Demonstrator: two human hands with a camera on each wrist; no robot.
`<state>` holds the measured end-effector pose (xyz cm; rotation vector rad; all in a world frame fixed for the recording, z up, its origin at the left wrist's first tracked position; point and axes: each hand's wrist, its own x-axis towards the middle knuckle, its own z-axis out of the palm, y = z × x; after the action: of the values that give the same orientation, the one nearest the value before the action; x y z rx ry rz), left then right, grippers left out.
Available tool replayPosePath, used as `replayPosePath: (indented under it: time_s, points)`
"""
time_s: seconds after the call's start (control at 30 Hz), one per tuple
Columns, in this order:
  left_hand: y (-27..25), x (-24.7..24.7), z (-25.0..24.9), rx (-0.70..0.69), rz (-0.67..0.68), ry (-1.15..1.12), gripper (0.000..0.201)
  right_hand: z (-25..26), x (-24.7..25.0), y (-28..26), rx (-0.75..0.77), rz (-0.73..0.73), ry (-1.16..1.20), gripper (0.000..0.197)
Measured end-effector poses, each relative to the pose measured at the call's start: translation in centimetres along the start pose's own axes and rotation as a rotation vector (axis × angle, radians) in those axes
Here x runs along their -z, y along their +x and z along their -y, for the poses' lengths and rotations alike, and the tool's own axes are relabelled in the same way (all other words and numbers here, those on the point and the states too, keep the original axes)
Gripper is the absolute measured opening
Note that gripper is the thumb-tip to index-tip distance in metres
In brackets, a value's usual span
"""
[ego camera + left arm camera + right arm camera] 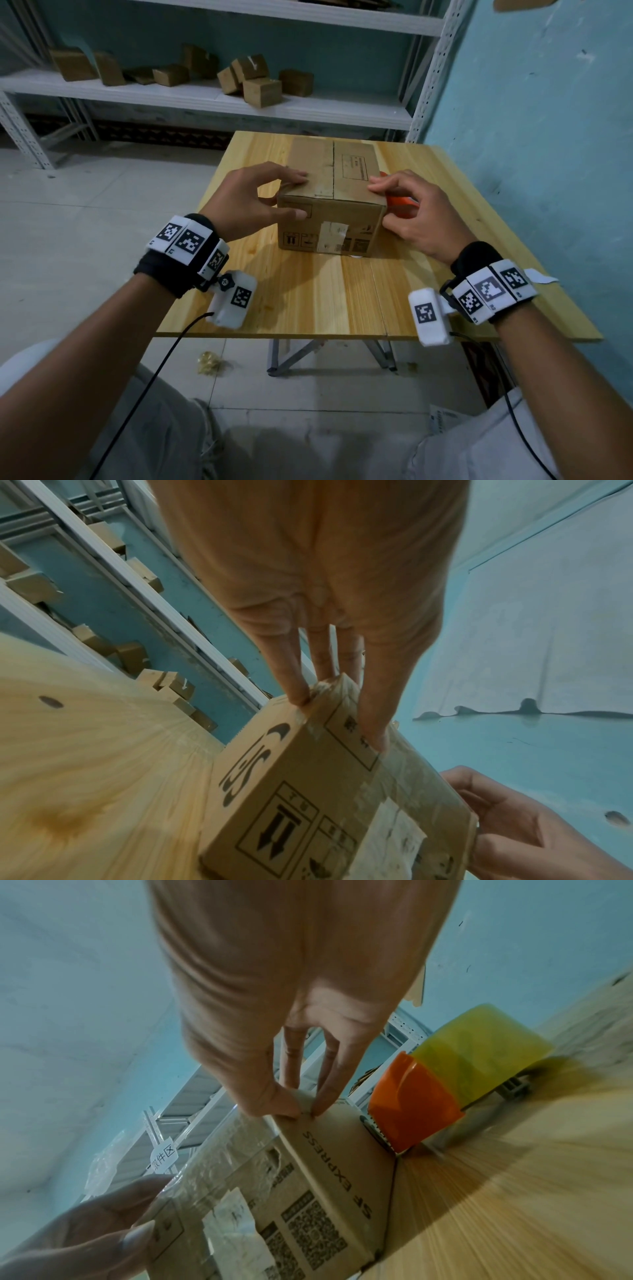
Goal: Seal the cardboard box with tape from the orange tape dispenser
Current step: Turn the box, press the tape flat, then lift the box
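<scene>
Head view: brown cardboard box, flaps closed, centre seam untaped, sits mid-table; left hand and right hand clasp its near corners. Right wrist view: orange tape dispenser beside the box.

Storeroom: metal shelving with cartons

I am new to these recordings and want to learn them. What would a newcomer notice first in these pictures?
First, the cardboard box in the middle of the wooden table, its top flaps closed and its centre seam showing no fresh tape. The left hand and the right hand hold its near top corners, fingers on top and thumbs on the front face. Behind the right hand, beside the box, stands the orange tape dispenser with its yellowish roll.
</scene>
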<state>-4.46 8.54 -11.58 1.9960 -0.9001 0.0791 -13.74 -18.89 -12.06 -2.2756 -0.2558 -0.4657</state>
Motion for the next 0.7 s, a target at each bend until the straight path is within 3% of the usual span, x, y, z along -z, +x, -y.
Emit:
replayPosePath:
  time_s: [0.2, 0.4, 0.57, 0.7]
  points:
    - [-0.1, -0.2, -0.2, -0.003, -0.008, -0.015, 0.045, 0.5, 0.0, -0.3, -0.011, 0.042, -0.042, 0.045]
    - [0.1, -0.4, -0.5, 0.051, -0.073, 0.005, 0.028, 0.7, 0.2, -0.4, -0.083, 0.07, 0.01, 0.051]
    - [0.7, -1.2, -0.4, 0.215, -0.266, -0.174, 0.029, 1.2, -0.1, 0.1, -0.123, -0.033, 0.006, 0.033]
    - [1.6, -2.0, -0.5, 0.409, -0.333, -0.29, 0.047, 2.0, -0.7, 0.8, -0.36, -0.16, 0.195, 0.035]
